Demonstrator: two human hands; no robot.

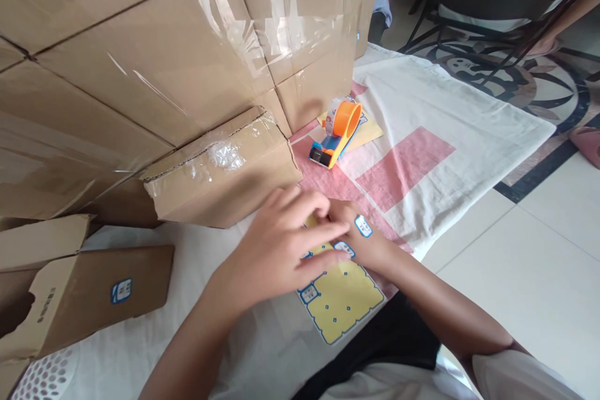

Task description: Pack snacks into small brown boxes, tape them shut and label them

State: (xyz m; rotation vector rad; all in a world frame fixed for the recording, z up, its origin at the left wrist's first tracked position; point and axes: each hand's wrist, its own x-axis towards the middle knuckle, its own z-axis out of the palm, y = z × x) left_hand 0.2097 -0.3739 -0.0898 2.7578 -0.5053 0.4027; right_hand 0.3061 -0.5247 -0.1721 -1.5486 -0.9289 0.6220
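Observation:
My left hand (281,244) lies over a yellow sticker sheet (342,300) on the white cloth, its fingers reaching right across the sheet's top. My right hand (363,240) is partly hidden under the left one, pinching at the sheet's upper edge. One small blue-and-white sticker (363,225) sits on the back of my right hand, and another (344,249) is at my left fingertips. A few stickers remain on the sheet (309,293). What the fingers grip is hidden.
Taped cardboard boxes (164,44) are stacked at the back left, a smaller one (225,175) just beyond my hands. A flat carton with a blue sticker (94,294) lies left. An orange tape dispenser (340,131) rests on the pink-and-white cloth (445,131). Another person sits at the top right.

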